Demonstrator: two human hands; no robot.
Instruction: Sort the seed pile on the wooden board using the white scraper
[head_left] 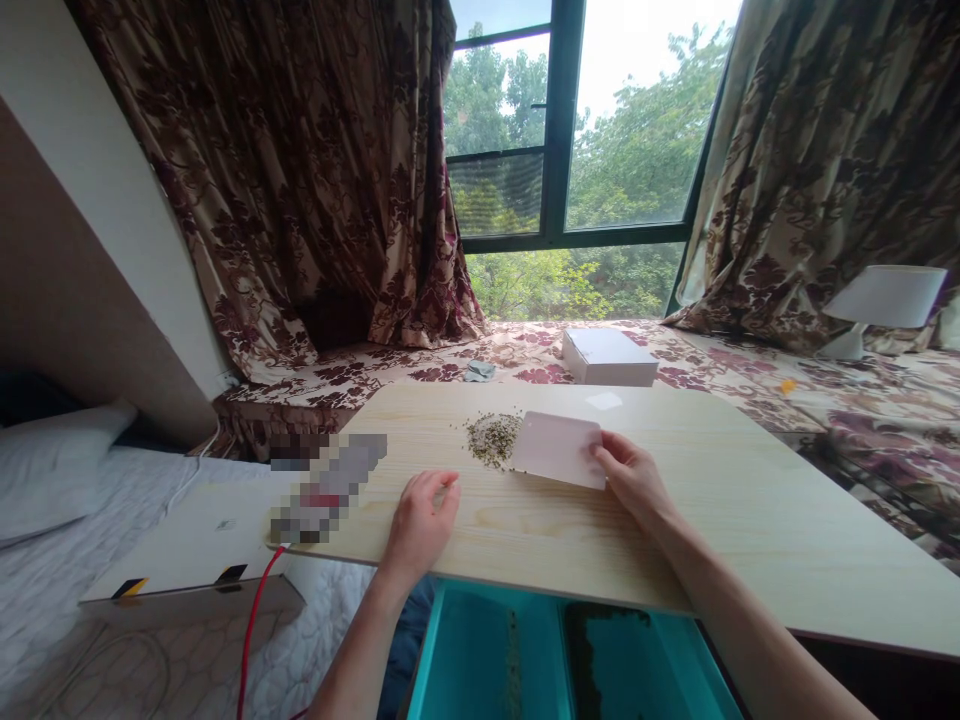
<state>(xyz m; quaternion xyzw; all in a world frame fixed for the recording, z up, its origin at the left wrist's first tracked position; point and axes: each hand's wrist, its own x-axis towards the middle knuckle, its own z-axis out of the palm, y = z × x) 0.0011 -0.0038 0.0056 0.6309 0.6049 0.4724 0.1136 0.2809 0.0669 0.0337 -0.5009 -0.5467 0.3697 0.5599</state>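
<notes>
My right hand holds a thin white board by its right edge, the thumb on top and the fingers partly hidden below. My left hand is at the table, nearer to me than the seeds, with its fingers close together and curled. I see nothing in it, but I cannot tell if something small is under the fingers.

The heap of seeds lies on the table, just at the left edge of the board; it seems to mix pale and dark ones. As I judge it, the work is not finished: most of the seeds are together in one heap, but single ones lie loose around it, and I cannot see any lying on the board. The whole heap is left on the wood.

Below the near edge of the table is a blue-green bin with two sections. The left section has a thin line of pale bits along its floor. The right section has a dark layer at its left side and far end, too dim for me to name. Both show much bare floor. The white box near the window looks shut, so its inside is hidden.
</notes>
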